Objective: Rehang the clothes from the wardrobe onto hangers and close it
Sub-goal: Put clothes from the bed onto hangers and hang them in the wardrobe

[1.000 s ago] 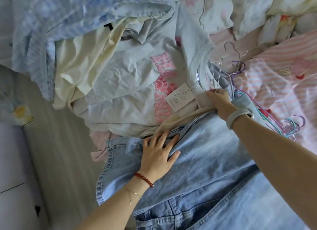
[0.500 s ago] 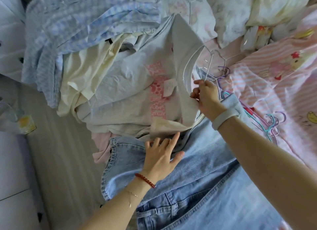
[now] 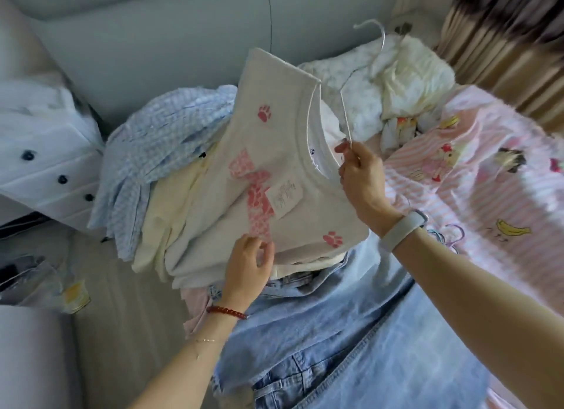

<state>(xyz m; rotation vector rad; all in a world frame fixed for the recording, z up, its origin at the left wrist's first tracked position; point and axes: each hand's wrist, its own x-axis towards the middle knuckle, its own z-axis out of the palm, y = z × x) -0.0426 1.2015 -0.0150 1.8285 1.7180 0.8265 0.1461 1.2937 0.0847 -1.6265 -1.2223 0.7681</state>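
A pale grey T-shirt with pink paw prints and a paper tag is lifted off the clothes pile on the bed. A white wire hanger sits partly inside its neck, hook pointing up and away. My right hand pinches the hanger's lower wire at the collar. My left hand touches the shirt's lower front near the pink print, fingers loosely bent. Light blue denim lies spread below both hands.
A blue checked shirt and a cream garment lie left of the T-shirt. A white garment with dark buttons is at far left. Coloured hangers lie on the pink striped bedding. A curtain hangs at top right.
My right hand has raised the hanger and the T-shirt's collar up off the pile. My left hand has moved from the denim up to the shirt's lower front.
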